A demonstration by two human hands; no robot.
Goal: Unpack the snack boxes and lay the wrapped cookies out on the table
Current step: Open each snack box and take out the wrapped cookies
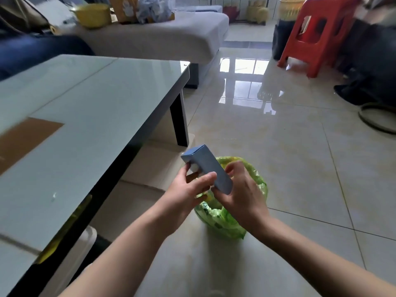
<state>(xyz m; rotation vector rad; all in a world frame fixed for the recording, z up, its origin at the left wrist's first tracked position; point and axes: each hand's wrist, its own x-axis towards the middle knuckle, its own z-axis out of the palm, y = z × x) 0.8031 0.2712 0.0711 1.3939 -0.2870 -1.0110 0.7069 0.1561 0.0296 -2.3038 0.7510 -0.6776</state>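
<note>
Both my hands hold a small grey-blue snack box [206, 166] above a bin lined with a green bag [231, 213] on the floor. My left hand [188, 189] grips the box from the left, thumb across its side. My right hand [240, 189] holds its lower right end with curled fingers. The box tilts, its closed end up and to the left. The glass-topped table [90, 116] stands to the left. No wrapped cookies are visible.
A brown cardboard sheet [23, 140] lies on the table's left part. A grey sofa [162, 37] with a yellow bowl [93, 15] is behind. A red plastic stool [317, 35] stands at the far right on the glossy tiled floor [278, 146].
</note>
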